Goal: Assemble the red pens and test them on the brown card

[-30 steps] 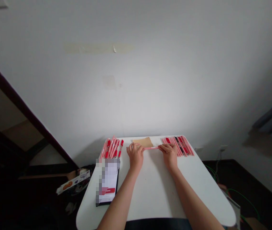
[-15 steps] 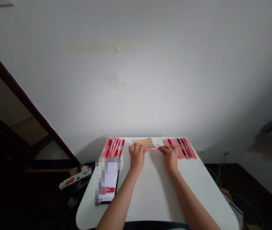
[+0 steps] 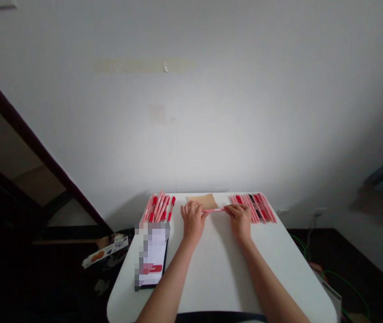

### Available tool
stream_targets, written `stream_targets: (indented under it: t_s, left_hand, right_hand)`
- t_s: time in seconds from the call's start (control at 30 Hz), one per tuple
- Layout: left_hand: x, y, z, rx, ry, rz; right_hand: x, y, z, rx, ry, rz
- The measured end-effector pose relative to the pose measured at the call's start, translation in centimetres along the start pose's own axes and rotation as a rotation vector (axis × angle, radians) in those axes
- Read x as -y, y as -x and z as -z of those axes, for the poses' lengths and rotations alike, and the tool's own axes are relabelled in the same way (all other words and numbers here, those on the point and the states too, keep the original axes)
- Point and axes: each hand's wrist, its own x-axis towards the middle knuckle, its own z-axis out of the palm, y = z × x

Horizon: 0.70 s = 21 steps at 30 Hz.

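Note:
A pink pen [image 3: 215,210] lies level between my two hands, in front of a tan piece of paper [image 3: 205,200]. My left hand [image 3: 193,219] pinches its left end between thumb and fingers. At the other end, the fingertips of my right hand [image 3: 240,220] are closed on the pen. Several pink, red and dark pens [image 3: 257,207] lie side by side just right of my right hand. To the left of my left hand is a looser group of pink and red pens [image 3: 159,207], some overlapping.
A phone or tablet [image 3: 156,255] with a lit screen, partly blurred, lies on the white table [image 3: 218,278] by my left forearm. Behind the table rises a pale wall [image 3: 211,134]. Green cables [image 3: 346,287] run along the floor at right.
Hardly anything differs. Both hands keep hold of the pink pen in the same place, with the left fingers shifted very slightly; the view has tilted a little.

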Motion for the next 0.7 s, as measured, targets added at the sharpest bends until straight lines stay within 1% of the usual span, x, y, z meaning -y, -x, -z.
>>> stream_targets:
  t_s: [0.17,0.47,0.7]
  left_hand:
    - [-0.1,-0.01,0.11,0.025,0.006,-0.019]
    - [0.34,0.04,-0.6,-0.019,-0.031,-0.019]
    - [0.31,0.11,-0.73,-0.013,-0.015,-0.009]
  right_hand:
    - [0.1,-0.04,-0.03,-0.004,0.004,-0.002]
    - [0.44,-0.11,0.31,-0.007,-0.018,0.025]
    - [0.31,-0.07,0.22,-0.024,-0.02,0.017]
